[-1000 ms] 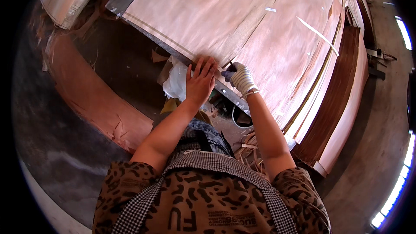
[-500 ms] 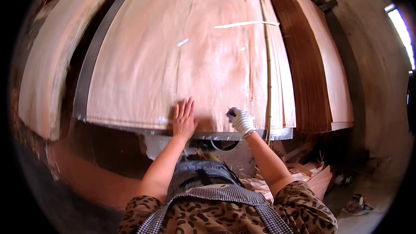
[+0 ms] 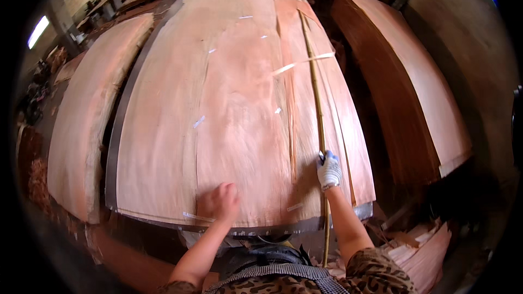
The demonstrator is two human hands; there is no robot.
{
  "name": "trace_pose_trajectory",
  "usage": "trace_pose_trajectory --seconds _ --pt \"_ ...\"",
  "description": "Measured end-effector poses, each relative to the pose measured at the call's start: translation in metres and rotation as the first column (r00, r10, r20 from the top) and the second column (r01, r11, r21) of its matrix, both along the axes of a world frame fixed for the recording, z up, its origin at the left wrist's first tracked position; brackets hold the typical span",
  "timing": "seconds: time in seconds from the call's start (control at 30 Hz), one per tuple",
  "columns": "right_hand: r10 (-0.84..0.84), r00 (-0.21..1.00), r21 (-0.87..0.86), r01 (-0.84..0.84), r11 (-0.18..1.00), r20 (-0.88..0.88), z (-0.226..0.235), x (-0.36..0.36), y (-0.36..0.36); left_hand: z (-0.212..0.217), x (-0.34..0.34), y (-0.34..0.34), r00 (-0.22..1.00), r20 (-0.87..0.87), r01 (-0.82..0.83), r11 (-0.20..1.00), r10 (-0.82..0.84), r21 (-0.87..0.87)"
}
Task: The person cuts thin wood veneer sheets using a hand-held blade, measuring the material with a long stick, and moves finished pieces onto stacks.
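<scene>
My bare left hand (image 3: 224, 200) is curled into a loose fist over the near part of a large wood veneer sheet (image 3: 163, 125); nothing shows in it. My right hand (image 3: 329, 172), in a striped white glove with bluish fingertips, is closed around a long thin stick (image 3: 316, 98) near the sheet's right side. Something small and dark shows at those fingertips, too small to name. The stick runs lengthwise over the sheet and past its near edge. A pale narrow strip (image 3: 294, 67) crosses the stick farther up. Short pieces of whitish tape (image 3: 199, 122) dot the veneer.
Another veneer stack (image 3: 98, 125) stands on the left, and a tall reddish-brown stack (image 3: 381, 71) on the right, with dark gaps between. Scrap veneer (image 3: 422, 256) lies in a heap at the lower right. A wall (image 3: 463, 49) rises at the far right.
My left hand has gone from lying flat to a loose fist. My right hand has moved right onto the stick, which has shifted left across the sheet. The view has tilted up.
</scene>
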State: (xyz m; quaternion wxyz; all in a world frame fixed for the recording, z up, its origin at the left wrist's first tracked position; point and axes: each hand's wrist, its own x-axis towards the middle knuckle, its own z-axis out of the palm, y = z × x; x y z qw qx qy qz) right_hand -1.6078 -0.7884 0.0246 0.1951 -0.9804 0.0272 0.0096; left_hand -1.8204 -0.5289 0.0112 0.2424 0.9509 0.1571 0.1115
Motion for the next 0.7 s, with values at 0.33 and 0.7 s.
trace_pose_trajectory --seconds 0.33,0.7 --pt "0.130 0.987 0.197 -0.111 0.974 -0.090 0.006 -0.045 -0.054 -0.006 0.212 -0.133 0.945 -0.328 -0.032 0.999 0.022 -0.023" --pt "0.143 0.989 0.346 -0.121 0.930 -0.037 -0.003 -0.165 -0.119 0.032 0.164 -0.100 0.967 0.218 0.242 0.747 -0.133 -0.619"
